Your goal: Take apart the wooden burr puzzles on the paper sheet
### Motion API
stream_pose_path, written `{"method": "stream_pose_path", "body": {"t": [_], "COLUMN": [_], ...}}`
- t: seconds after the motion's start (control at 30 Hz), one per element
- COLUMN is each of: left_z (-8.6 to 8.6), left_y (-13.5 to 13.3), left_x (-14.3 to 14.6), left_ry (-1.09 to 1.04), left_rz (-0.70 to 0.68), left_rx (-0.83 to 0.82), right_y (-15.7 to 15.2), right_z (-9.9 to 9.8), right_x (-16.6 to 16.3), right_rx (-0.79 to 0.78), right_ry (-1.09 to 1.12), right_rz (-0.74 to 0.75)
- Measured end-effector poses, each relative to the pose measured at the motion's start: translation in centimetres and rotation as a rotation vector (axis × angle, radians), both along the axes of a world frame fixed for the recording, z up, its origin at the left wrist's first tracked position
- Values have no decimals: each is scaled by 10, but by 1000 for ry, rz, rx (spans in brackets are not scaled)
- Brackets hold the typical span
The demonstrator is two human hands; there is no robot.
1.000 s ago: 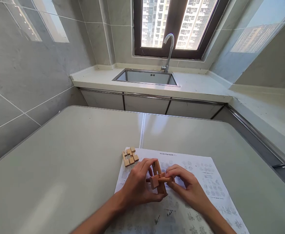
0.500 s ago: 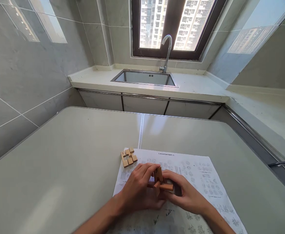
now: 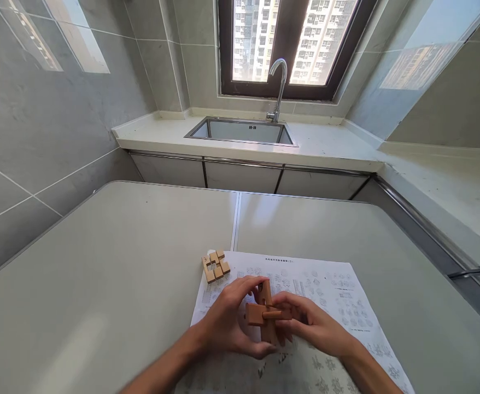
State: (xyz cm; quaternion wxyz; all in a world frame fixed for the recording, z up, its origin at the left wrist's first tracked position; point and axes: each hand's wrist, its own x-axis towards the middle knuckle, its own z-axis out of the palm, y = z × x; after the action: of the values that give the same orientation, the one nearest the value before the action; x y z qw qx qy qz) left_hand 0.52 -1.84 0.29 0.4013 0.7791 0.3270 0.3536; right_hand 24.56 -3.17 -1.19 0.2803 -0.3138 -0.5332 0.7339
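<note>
A reddish-brown wooden interlocking puzzle [image 3: 256, 315], made of notched bars crossing each other, is held above a printed sheet [image 3: 330, 290]. My left hand [image 3: 227, 320] grips it from the left, index finger at the top of the upright bar and thumb near its lower end. From the right, my right hand [image 3: 314, 325] pinches the right end of the crossing bars; some of its fingertips are hidden behind the wood. Pale notched wooden pieces [image 3: 210, 274] lie at the sheet's upper left corner, apart from both hands. Small line diagrams cover the sheet.
The pale table [image 3: 100, 262] has a seam running down its middle. Beyond it stands a counter [image 3: 330, 145] with a steel sink [image 3: 240, 131] and a curved tap [image 3: 280, 90] below a window. Tiled walls rise at both sides.
The brown puzzle has turned in my hands, so a square block end and a thin bar now face me. My left hand has opened wider around it, thumb and index finger farther apart.
</note>
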Motion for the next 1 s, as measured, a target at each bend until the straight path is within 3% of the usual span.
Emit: {"method": "stream_pose_path", "body": {"t": [0.27, 0.47, 0.57, 0.63, 0.83, 1.0], "left_z": [2, -8, -7, -4, 0, 1], "left_y": [0, 6, 7, 7, 4, 4], "left_x": [-2, -4, -4, -4, -5, -3], "left_ry": [-9, -36, -42, -48, -28, -29], "left_rz": [28, 140, 162, 164, 203, 197], "left_rx": [-64, -68, -108, -129, -156, -172], "right_y": [2, 6, 10, 11, 6, 5], "right_z": [-4, -2, -3, -4, -7, -12], "right_x": [1, 7, 7, 4, -6, -8], "right_rx": [-82, -152, -55, 56, 413, 581], "right_ry": [182, 258, 36, -163, -549, -626], "right_rz": [-70, -411, -607, -658, -622, -579]}}
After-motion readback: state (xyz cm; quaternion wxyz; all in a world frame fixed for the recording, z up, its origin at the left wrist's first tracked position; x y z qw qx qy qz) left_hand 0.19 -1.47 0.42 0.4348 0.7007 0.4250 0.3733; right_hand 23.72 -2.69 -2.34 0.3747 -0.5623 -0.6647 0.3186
